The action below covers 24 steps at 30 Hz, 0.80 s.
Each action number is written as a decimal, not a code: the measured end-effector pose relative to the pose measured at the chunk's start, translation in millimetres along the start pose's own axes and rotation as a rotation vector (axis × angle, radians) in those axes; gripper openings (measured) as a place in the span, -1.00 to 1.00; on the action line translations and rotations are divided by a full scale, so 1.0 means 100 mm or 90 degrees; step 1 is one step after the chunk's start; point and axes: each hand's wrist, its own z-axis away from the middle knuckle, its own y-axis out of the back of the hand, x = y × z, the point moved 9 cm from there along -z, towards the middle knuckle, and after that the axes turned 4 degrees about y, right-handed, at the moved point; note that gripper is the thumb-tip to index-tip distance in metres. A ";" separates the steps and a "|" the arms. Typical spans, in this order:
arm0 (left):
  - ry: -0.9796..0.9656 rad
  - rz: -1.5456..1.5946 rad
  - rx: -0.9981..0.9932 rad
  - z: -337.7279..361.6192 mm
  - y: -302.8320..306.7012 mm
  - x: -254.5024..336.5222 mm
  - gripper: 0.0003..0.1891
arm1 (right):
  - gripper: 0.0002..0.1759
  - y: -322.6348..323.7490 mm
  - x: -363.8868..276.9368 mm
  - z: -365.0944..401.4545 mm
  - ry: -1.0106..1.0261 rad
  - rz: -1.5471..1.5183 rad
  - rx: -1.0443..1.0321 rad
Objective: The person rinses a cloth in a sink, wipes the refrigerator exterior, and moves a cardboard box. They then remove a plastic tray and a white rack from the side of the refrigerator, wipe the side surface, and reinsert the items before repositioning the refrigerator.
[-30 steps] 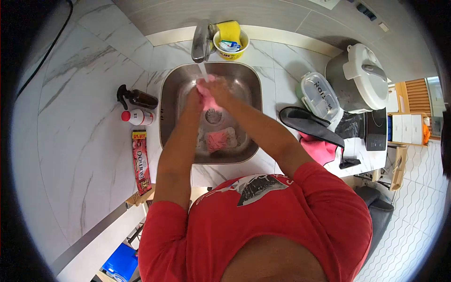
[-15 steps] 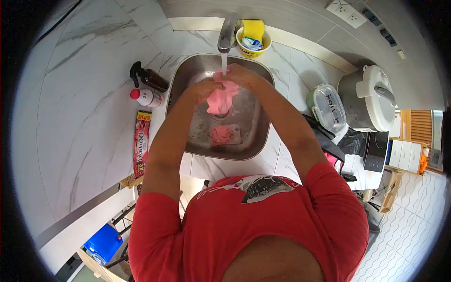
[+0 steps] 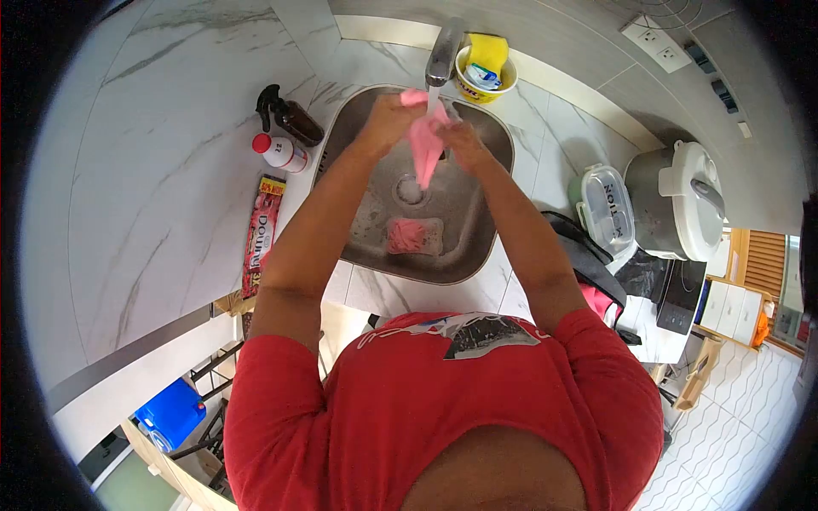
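Steel sink (image 3: pixel 467 223) — both hands (image 3: pixel 390 111) high on cloth (image 3: pixel 423 143)

White marble counter (image 3: pixel 153 196), grey wall (image 3: pixel 579 43) with sockets (image 3: pixel 656 38), pale patterned floor (image 3: pixel 724 443)

White marble worktop (image 3: pixel 153 187) filled the left of the frame and wrapped around the steel sink (image 3: pixel 481 213) sunk into it at upper centre. Left of the sink sat a dark spray bottle (image 3: pixel 290 122), with a red-capped white bottle (image 3: pixel 279 152) just beside it. Below them a red sachet (image 3: pixel 260 238) lay flat. A yellow cup (image 3: pixel 486 77) stood at the top. To the right were a lidded container (image 3: pixel 607 209) and a white rice cooker (image 3: pixel 677 200).
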 end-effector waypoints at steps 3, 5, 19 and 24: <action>0.012 0.241 0.013 0.10 0.16 0.01 -0.73 | -0.61 -0.04 0.12 0.18 -0.066 0.212 -0.076; 0.005 0.302 0.013 0.16 0.21 -0.01 -0.71 | -0.63 -0.03 0.24 0.19 -0.041 0.045 -0.027; 0.291 0.638 0.052 -0.26 -0.48 -1.91 -0.65 | -0.64 -0.35 -0.19 -0.04 0.129 0.288 0.208; 0.370 0.381 -0.083 -0.07 -0.29 -1.57 -0.67 | -0.60 -0.16 -0.26 -0.30 0.051 0.475 0.067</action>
